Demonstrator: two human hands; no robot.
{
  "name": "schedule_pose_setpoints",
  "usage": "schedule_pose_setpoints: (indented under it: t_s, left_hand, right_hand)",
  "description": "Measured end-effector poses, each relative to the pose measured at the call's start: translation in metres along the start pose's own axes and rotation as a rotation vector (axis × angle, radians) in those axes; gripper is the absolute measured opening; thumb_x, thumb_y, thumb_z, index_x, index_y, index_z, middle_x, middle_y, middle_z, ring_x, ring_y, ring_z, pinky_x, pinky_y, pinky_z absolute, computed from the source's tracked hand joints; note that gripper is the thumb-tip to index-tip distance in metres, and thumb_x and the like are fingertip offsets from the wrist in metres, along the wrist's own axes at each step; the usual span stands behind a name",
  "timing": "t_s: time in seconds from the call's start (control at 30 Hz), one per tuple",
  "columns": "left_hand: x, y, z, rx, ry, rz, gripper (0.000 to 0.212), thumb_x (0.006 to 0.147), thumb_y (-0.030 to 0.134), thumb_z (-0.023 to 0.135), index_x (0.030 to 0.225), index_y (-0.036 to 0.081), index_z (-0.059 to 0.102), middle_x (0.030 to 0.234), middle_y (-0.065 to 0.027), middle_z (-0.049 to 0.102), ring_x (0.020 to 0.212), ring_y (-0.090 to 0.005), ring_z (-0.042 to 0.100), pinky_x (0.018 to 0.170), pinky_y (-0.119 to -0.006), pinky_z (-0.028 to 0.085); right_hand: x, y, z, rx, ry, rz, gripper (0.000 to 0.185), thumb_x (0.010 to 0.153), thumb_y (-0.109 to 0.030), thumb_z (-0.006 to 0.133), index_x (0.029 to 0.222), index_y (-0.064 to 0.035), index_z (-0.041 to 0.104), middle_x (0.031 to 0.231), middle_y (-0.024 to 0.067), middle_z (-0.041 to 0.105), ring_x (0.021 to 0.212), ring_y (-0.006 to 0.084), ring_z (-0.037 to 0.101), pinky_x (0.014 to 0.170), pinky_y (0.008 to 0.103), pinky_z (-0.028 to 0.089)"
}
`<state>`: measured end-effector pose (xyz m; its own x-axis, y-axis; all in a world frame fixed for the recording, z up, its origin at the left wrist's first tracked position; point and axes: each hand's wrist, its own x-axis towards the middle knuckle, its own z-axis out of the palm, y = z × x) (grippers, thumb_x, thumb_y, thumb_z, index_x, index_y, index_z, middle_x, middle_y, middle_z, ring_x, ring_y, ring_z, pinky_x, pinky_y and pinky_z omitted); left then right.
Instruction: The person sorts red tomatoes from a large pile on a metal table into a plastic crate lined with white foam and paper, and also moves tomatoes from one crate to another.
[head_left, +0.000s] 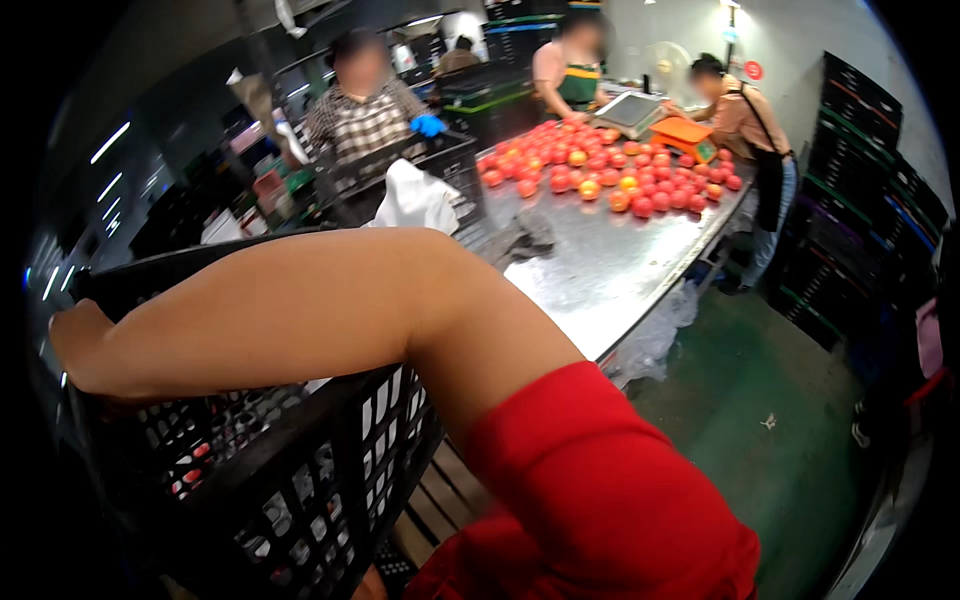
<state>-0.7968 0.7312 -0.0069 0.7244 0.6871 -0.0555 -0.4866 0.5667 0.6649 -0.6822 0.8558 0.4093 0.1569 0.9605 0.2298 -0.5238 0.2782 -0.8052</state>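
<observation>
A bare arm in a red sleeve, apparently my right, crosses the view. At the far left, my right hand (81, 341) is bent over the end of a large black plastic crate (300, 450); its fingers are mostly hidden. The crate is tilted, with slatted sides, and red bits show through its holes. My left hand is not clearly in view; a patch of skin at the bottom edge beside the crate cannot be identified. Ahead, many red and yellow-red round fruits (641, 180) lie on a metal table (600, 262). A grey cloth (532, 236) lies nearer.
A person in a checked top with a blue glove (428, 125) stands behind another black crate (465, 176). Two people work by an orange scale (681, 133) and a grey scale (628, 111). Crates (847, 195) are stacked at right. Clear plastic (660, 330) hangs under the table.
</observation>
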Motion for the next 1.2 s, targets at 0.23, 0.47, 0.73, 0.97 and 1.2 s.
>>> schedule_pose_setpoints:
  t_s: [0.23,0.47,0.73,0.97,1.2]
  left_hand:
    - [0.033,-0.071,0.053,-0.218,-0.248,-0.303,0.068,0.093,0.052,0.038,0.143,0.009,0.024,0.144,-0.0183,0.032,0.131,-0.0354,0.033,0.108,-0.048,0.028]
    - [0.022,-0.107,0.066,-0.253,-0.006,-0.294,0.081,0.084,0.064,0.051,0.141,0.011,0.031,0.136,-0.0201,0.038,0.127,-0.0372,0.039,0.105,-0.049,0.033]
    - [0.023,-0.121,0.038,0.116,0.247,-0.240,0.090,0.086,0.071,0.036,0.145,0.005,0.023,0.131,-0.0149,0.039,0.117,-0.0274,0.044,0.090,-0.038,0.039]
    - [0.021,-0.033,0.086,0.388,0.353,0.108,0.058,0.094,0.050,0.040,0.129,0.005,0.043,0.124,-0.0165,0.052,0.114,-0.0361,0.051,0.096,-0.048,0.041]
    - [0.047,0.006,0.212,1.269,-0.014,0.842,0.053,0.098,0.031,0.036,0.128,-0.011,0.040,0.129,-0.0226,0.049,0.115,-0.0329,0.052,0.103,-0.043,0.038]
  right_hand:
    - [-0.062,-0.022,-0.166,-1.313,0.333,-0.193,0.036,0.082,-0.025,0.055,0.110,-0.0018,0.060,0.114,0.0222,0.060,0.110,0.0396,0.056,0.093,0.0466,0.044]
    - [-0.117,-0.015,-0.288,-0.775,0.726,0.078,0.054,0.079,-0.026,0.058,0.121,0.0056,0.046,0.118,0.0265,0.056,0.113,0.0406,0.054,0.092,0.0449,0.045]
    - [-0.175,-0.023,-0.344,-1.786,-0.321,0.217,0.068,0.078,-0.056,0.060,0.116,-0.0004,0.060,0.127,0.0206,0.049,0.117,0.0387,0.047,0.095,0.0556,0.037]
    - [-0.306,-0.172,-0.360,-2.407,-0.136,0.132,0.054,0.070,-0.056,0.066,0.100,-0.0122,0.069,0.107,0.0082,0.059,0.108,0.0249,0.049,0.093,0.0454,0.032]
    - [-0.419,-0.233,-0.401,-2.451,0.928,0.148,0.055,0.067,-0.040,0.073,0.104,-0.0012,0.063,0.113,0.0178,0.058,0.116,0.0320,0.048,0.096,0.0542,0.037]
